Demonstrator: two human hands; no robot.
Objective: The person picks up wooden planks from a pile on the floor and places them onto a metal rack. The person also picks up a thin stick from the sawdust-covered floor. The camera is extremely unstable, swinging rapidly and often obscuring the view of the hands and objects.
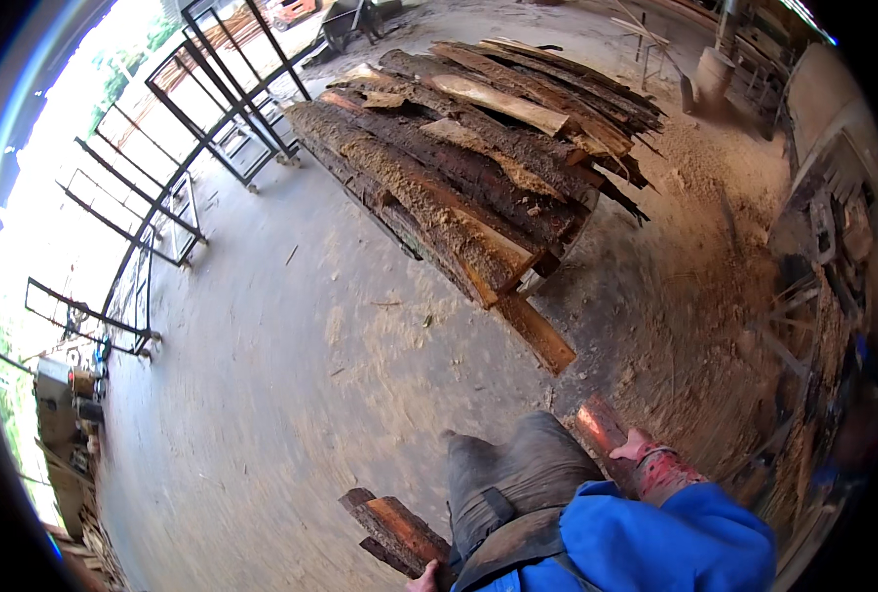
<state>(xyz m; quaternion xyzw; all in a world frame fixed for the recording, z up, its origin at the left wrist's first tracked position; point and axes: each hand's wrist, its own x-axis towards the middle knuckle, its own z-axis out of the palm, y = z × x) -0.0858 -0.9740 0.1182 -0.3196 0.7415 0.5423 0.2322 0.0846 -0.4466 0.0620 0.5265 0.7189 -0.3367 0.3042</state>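
At my left side, a few short bark-covered wood slabs lie together, one with an orange-brown face. My left hand is closed around them at the lower edge, its fingers partly out of sight. To the right of my legs, my right hand grips a wood slab with a reddish, stripped surface. Part of that slab is hidden behind my hand and leg. Ahead rises a large stack of rough bark slabs, with one board jutting from its near end toward me.
Black metal frames on casters stand in a row at the left. Sawdust covers the floor at the right, beside a heap of scrap wood. A wheelbarrow is at the back. Wood chips lie scattered on the concrete floor.
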